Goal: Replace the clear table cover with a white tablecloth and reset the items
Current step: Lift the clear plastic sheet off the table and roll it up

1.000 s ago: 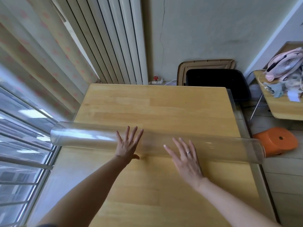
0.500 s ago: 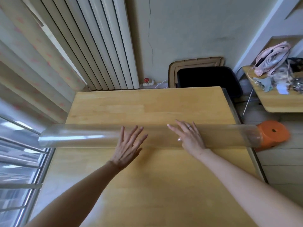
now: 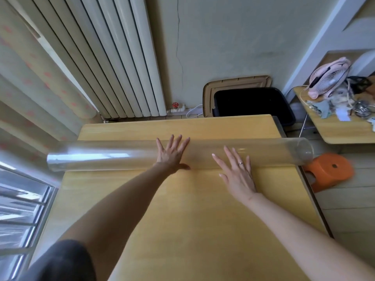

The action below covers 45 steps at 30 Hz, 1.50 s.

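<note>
The clear table cover (image 3: 121, 157) is lying rolled into a long see-through tube across the far part of the tabletop (image 3: 203, 220), with both ends overhanging the tabletop's sides. A last unrolled strip is being seen beyond the tube, its corner sticking out past the far right corner. The tube is being pressed by the left hand (image 3: 172, 153), which is laid flat on it with fingers straight and spread and nothing grasped. The right hand (image 3: 237, 173) is likewise being held flat and released, with the palm on the tabletop and the fingertips against the tube's near side.

Because the tube is only being pushed and not gripped, several risks are being judged likely. The springy roll may be loosened once pressure is eased, and uncoiled back toward the person. With both hands near the middle, one end may be driven ahead of the other and the roll skewed. If pushed past the far edge, it may be dropped onto the black chair (image 3: 253, 104) or against the radiator (image 3: 121, 57). The right end is hanging near the orange stool (image 3: 330, 169) and may be caught on it.
</note>
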### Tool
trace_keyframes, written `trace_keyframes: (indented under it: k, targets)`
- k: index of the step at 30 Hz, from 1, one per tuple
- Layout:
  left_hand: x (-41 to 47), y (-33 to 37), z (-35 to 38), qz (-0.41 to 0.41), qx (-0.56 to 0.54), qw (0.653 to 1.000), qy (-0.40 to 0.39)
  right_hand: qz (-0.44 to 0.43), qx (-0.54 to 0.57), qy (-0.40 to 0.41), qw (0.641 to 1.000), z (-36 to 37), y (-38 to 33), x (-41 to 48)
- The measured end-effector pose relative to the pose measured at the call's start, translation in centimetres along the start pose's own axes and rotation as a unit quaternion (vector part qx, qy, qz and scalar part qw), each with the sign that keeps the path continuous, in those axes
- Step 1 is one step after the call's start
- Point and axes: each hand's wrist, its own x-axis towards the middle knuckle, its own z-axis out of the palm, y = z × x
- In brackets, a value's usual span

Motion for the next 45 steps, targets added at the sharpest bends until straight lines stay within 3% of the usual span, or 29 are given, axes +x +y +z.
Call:
trace_keyframes:
  k: [2,7,11,14,21,31,39,45]
  targets:
    - [1.0,-0.7,-1.2,-0.008,-0.002,1.000,0.015,0.006,0.003,-0.056,0.998,-0.5,0.7,1.8]
    - [-0.9,0.8,1.1,-0.017,-0.019,0.975,0.220,0.034,0.010,-0.097,0.995,-1.9,1.5,7.4]
    - [-0.9,0.9,3.2,-0.025,-0.029,0.993,0.108,0.074,0.006,-0.102,0.992,-2.1,1.1,8.9]
    - [-0.5,0.5,3.0,-0.016,-0.020,0.997,0.075,0.066,0.025,-0.095,0.993,-1.8,1.3,8.1]
    - [-1.4,1.6,1.8,-0.032,-0.059,0.995,0.074,0.063,0.069,-0.062,0.994,-3.3,3.6,2.2]
    - [-4.0,7.2,0.8,-0.051,-0.093,0.993,0.047,0.105,0.099,-0.087,0.986,-6.1,8.9,-4.6]
    - [-6.1,17.0,-0.3,-0.126,-0.131,0.983,0.008,0.044,0.119,-0.124,0.984,-8.9,15.7,-10.9]
    - [-10.3,26.3,-1.8,-0.144,-0.231,0.959,0.072,-0.027,0.124,-0.175,0.976,-11.5,20.2,-13.5]
